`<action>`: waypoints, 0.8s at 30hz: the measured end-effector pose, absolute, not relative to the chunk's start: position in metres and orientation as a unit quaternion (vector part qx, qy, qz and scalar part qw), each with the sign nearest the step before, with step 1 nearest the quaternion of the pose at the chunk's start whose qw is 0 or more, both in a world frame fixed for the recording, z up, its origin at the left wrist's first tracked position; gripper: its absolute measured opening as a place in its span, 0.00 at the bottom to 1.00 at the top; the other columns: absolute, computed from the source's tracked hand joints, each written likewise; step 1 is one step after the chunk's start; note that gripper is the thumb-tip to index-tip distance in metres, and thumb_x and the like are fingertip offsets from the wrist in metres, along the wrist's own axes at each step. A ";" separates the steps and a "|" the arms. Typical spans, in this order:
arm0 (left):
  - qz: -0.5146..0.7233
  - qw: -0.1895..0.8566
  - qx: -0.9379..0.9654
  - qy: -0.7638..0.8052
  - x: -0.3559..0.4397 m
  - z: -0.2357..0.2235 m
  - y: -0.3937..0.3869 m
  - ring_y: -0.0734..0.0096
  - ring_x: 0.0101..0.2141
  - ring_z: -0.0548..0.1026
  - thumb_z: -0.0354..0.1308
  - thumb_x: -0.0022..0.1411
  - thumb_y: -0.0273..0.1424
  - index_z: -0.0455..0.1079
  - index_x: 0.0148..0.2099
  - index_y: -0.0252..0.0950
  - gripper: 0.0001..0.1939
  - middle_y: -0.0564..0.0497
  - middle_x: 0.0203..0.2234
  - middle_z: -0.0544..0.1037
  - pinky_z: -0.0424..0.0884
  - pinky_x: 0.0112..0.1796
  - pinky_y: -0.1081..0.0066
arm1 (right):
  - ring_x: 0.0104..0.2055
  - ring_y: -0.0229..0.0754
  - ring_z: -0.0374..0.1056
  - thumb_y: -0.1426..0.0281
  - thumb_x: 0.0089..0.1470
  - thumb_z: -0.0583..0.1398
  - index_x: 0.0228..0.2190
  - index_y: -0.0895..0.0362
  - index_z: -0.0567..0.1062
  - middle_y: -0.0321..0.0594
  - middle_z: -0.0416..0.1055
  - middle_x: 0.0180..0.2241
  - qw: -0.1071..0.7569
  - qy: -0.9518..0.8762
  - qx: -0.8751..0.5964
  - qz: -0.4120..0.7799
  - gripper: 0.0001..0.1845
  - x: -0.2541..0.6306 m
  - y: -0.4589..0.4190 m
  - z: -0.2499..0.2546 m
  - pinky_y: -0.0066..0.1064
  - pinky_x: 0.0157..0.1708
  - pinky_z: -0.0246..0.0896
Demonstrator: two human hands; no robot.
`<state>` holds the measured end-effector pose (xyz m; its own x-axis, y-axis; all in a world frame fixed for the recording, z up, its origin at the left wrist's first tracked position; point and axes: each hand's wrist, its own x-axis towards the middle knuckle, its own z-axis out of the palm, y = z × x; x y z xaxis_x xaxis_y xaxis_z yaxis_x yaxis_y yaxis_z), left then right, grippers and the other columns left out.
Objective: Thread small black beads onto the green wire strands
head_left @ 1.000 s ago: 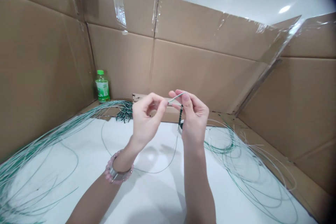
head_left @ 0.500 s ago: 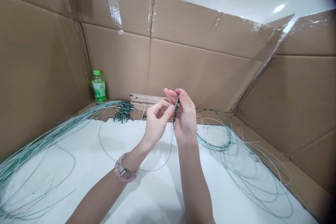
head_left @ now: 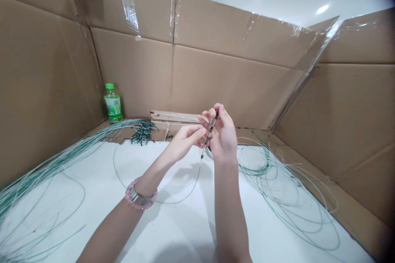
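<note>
Between both hands' fingers runs the beaded strand.

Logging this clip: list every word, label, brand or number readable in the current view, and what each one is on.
No text can be read.
Label on the green-capped bottle: has print-like marks, too small and blurred to read.
Metallic band on the left wrist: no lettering can be made out.
Clear tape on the upper cardboard: fine stripes; I cannot tell whether print or glare.
</note>
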<state>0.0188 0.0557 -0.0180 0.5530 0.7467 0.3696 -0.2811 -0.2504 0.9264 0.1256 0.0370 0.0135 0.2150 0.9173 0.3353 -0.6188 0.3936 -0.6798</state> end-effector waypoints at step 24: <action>0.011 0.578 0.812 0.077 -0.001 -0.013 0.059 0.72 0.21 0.67 0.46 0.63 0.45 0.66 0.26 0.36 0.20 0.51 0.18 0.69 0.68 0.29 0.70 | 0.17 0.29 0.43 0.63 0.53 0.57 0.22 0.53 0.57 0.26 0.42 0.20 0.812 -0.344 -0.170 0.441 0.15 0.145 0.046 0.010 0.25 0.51 0.65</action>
